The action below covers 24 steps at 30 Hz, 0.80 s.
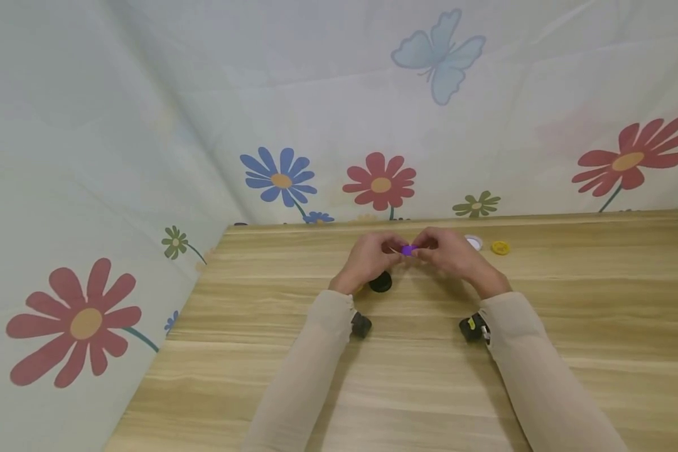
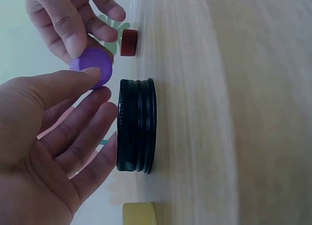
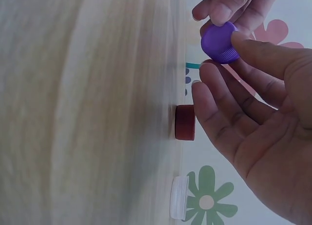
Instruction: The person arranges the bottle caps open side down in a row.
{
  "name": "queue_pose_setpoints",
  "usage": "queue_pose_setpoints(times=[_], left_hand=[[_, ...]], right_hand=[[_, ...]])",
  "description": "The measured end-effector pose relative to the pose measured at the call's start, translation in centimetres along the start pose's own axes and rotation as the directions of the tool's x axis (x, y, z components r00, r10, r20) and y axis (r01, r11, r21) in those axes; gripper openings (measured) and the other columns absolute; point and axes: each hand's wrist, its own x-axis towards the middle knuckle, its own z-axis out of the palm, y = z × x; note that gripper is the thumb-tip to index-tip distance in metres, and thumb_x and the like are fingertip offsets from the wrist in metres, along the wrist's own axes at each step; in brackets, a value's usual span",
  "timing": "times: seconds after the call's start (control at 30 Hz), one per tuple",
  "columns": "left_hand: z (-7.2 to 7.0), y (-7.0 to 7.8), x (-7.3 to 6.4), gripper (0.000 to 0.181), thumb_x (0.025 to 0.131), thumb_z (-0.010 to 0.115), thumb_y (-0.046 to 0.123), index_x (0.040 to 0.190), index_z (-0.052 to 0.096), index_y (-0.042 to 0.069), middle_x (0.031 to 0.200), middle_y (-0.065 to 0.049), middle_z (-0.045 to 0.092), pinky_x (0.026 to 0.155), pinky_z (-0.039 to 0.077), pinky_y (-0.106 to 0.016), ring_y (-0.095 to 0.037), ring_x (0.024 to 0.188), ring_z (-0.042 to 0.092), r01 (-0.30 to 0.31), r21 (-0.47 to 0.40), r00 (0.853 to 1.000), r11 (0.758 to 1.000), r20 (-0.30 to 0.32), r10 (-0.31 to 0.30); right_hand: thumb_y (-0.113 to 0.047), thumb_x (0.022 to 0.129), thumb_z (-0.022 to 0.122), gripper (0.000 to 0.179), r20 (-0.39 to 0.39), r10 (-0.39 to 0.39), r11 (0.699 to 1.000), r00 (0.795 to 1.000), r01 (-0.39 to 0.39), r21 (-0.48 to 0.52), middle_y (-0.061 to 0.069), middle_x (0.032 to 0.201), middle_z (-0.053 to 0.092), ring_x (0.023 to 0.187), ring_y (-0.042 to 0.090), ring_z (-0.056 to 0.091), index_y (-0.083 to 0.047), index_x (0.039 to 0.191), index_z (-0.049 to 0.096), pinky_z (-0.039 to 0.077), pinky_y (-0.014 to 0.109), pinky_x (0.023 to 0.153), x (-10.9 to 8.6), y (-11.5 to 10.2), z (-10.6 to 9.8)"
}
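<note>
Between both hands, a small purple bottle cap with a ridged side is held up off the table. My left hand pinches it by thumb and fingertips from one side; my right hand pinches it from the other. Close by the left hand's lower fingers, a black ridged lid lies on the table. A red-brown cap stands on the table near the right hand's fingers in the right wrist view; the head view hides it.
Right of the right hand lie a white cap and a yellow lid. Another yellow cap sits beside the black lid, mostly hidden in the head view. A flower-printed cloth hangs behind the wooden table.
</note>
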Motion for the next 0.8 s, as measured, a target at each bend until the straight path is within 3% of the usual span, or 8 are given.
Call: queue_pose_setpoints(times=[0.33, 0.8], left_hand=[[0.05, 0.08, -0.03, 0.019, 0.100, 0.076, 0.010, 0.118, 0.080, 0.007, 0.112, -0.004, 0.079, 0.082, 0.056, -0.024, -0.017, 0.098, 0.072, 0.001, -0.014, 1.000, 1.000, -0.009, -0.001], [-0.03, 0.24, -0.29, 0.026, 0.102, 0.072, 0.006, 0.127, 0.075, 0.007, 0.114, -0.005, 0.078, 0.085, 0.056, -0.026, -0.020, 0.100, 0.072, 0.002, -0.058, 1.000, 0.998, -0.031, -0.004]], right_hand=[[-0.001, 0.099, 0.069, 0.017, 0.003, -0.008, 1.000, 1.000, 0.008, 0.017, 0.017, 0.107, 0.073, 0.096, 0.030, 0.068, 0.004, 0.115, 0.071, 0.056, 0.044, 0.084, -0.16, 0.03, -0.27], [-0.007, 0.104, 0.068, 0.018, -0.006, 0.002, 1.000, 1.000, -0.002, 0.022, 0.019, 0.113, 0.072, 0.101, 0.033, 0.067, 0.003, 0.119, 0.071, 0.055, 0.049, 0.092, -0.24, -0.27, -0.31]])
